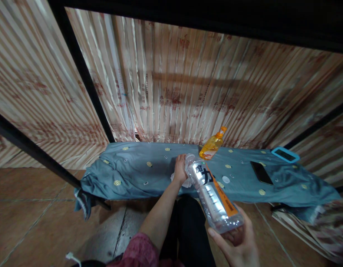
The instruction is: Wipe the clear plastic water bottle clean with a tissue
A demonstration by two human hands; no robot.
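Observation:
A large clear plastic bottle [213, 196] with a silver and orange label lies tilted in front of me, its neck pointing away toward the table. My right hand [240, 241] grips it around the base. At the neck end is my left hand [181, 170], its fingers curled round a crumpled white tissue [188, 182] and close against the bottle's mouth. Part of the tissue and the left fingertips are hidden. Just beyond the neck, an orange pump bottle [211, 145] of yellow liquid stands on the cloth-covered table [138, 181].
To the right lie a black phone [261, 172] and a blue-framed device [285, 154]. A small whitish disc [226, 180] rests near the bottle. Dark metal posts [88, 74] and a patterned curtain [171, 85] border the table. Striped fabric [318, 230] hangs at the right.

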